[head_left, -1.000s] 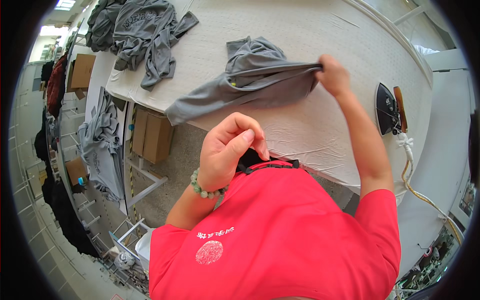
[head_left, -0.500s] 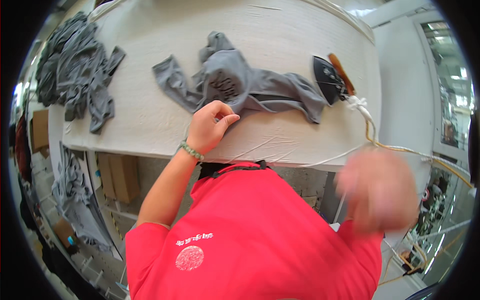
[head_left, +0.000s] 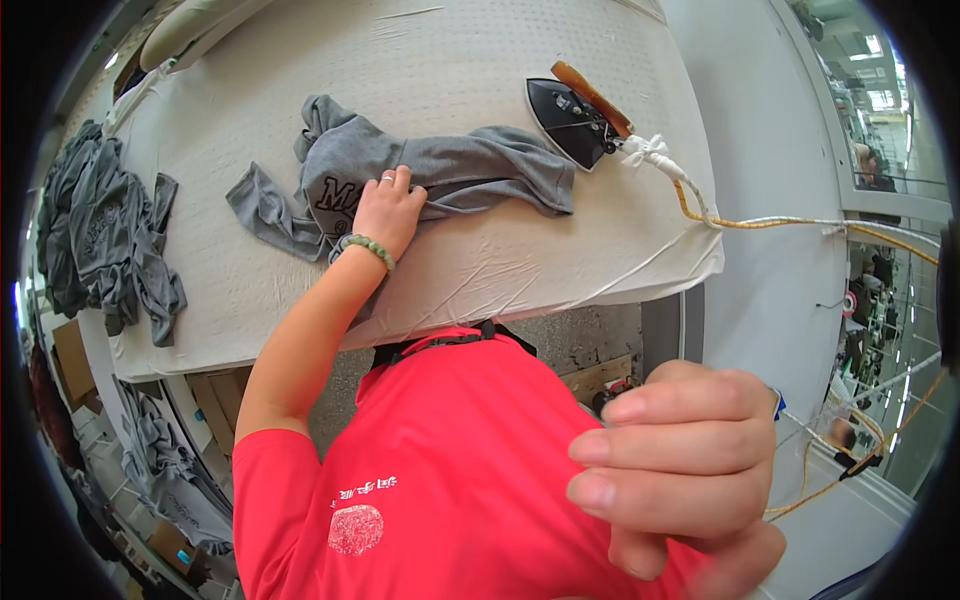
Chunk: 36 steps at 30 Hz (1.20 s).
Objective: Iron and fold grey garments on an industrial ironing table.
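A crumpled grey sweatshirt [head_left: 440, 165] with dark lettering lies across the pale padded ironing table. My left hand [head_left: 390, 212], with a ring and a green bead bracelet, rests on it beside the lettering. Its fingers are apart and bent against the fabric, the tips partly hidden. Well away from the garment, my right hand [head_left: 690, 460] is raised close to the view in front of my red shirt. Its fingers curl loosely and nothing shows between them. A dark iron [head_left: 570, 120] with a brown handle sits just beyond the sweatshirt's right end.
White and yellow cords [head_left: 770, 222] run from the iron off to the right. A heap of grey garments [head_left: 110, 230] lies at the table's left end. More grey clothing [head_left: 170, 470] hangs below at left, near a cardboard box [head_left: 215, 400]. A pale cabinet wall [head_left: 745, 130] stands at right.
My left hand has gone from a pinch at the sweatshirt's near edge to resting on its fabric. My right hand, blurred before, is now closer and lower. The whole view has shifted.
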### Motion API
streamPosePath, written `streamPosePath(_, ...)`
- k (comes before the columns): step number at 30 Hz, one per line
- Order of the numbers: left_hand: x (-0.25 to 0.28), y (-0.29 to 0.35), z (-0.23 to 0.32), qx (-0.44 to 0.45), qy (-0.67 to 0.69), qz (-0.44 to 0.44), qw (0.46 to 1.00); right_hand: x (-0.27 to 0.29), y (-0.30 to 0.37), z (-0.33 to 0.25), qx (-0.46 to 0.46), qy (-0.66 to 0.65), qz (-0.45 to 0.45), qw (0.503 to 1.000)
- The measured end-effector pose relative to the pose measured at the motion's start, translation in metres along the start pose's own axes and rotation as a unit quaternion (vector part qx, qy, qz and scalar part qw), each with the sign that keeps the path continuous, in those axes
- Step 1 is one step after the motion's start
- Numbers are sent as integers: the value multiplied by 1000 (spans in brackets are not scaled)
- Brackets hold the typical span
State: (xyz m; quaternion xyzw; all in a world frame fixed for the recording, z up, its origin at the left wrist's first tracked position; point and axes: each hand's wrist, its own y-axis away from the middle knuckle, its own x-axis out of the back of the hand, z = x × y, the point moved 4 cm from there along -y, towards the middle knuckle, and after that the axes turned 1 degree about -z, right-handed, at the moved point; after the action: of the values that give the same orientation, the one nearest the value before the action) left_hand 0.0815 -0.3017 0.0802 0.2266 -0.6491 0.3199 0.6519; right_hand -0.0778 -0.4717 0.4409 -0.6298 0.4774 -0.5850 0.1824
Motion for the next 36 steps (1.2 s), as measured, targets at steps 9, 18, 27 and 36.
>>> streamPosePath(9,11,5,-10,8,-20,-11,1000,-21,29,-53,245,407,-85,876)
streamPosePath(18,8,18,-5,-30,-25,3,999,-41,19,-71,58,444,-116,887)
streamPosePath(27,6,27,-5,-23,-12,24,999,-31,7,-66,73,465,-71,880)
streamPosePath(36,6,29,-6,-26,-17,20,999,-18,-10,-64,50,508,-134,849)
